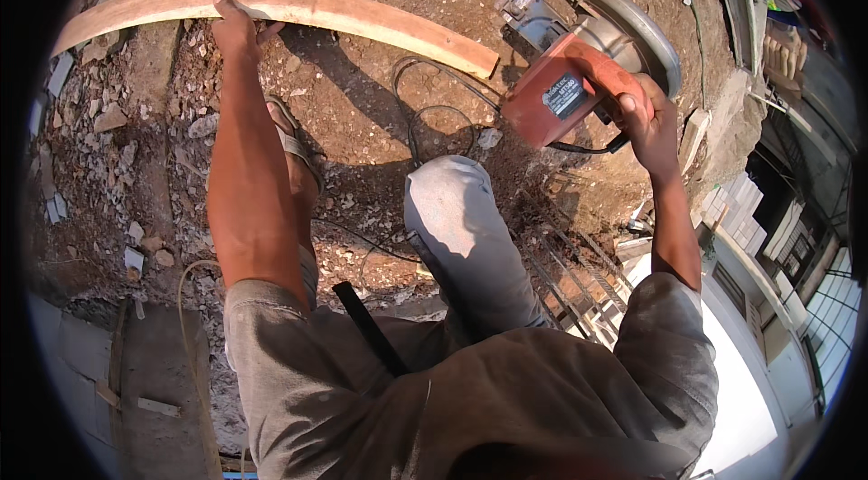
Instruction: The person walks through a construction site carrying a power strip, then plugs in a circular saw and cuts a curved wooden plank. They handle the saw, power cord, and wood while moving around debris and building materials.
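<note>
A long wooden plank runs across the far left, looking bowed in this wide view. My left hand is closed around it left of its middle, thumb on top. At the upper right, my right hand wraps the rear handle of a circular saw. The saw has a red motor housing, a metal blade guard and a grey base. It stands just beyond the plank's right end, apart from it. Its blade is mostly hidden by the guard. A black power cord loops on the ground beside the saw.
Brown soil and broken stones cover the ground around my sandalled foot. Thin metal bars stick out right of my knee. A concrete edge runs along the right, with a drop to buildings below.
</note>
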A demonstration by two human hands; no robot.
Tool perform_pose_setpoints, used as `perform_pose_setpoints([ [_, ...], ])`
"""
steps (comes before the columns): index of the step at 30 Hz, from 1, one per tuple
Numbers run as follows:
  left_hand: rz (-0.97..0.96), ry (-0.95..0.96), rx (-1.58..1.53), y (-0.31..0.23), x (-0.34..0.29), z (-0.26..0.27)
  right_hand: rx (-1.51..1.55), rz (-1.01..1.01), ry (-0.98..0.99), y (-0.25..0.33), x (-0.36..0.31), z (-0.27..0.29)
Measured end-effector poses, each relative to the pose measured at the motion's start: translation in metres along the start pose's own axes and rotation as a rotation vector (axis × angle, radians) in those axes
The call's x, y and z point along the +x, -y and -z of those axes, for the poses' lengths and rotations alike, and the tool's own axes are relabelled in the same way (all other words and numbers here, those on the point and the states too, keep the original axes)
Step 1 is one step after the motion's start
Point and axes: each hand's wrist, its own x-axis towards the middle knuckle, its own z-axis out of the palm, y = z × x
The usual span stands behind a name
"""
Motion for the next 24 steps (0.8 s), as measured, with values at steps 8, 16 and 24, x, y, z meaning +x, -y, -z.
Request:
perform_pose_setpoints([
  [8,-0.09,0.044,0.06,0.012,0.007,0.004,0.256,-0.001,0.072,-0.054,0.005,-0.005],
  [16,-0.117,0.009,0.106,0.007,0.005,0.004,0.197,0.062,0.065,-0.093,-0.005,-0.003],
  [24,-0.051,0.067,0.08,0.009,0.013,0.009,0.267,-0.059,0.179,-0.084,-0.012,0.004],
])
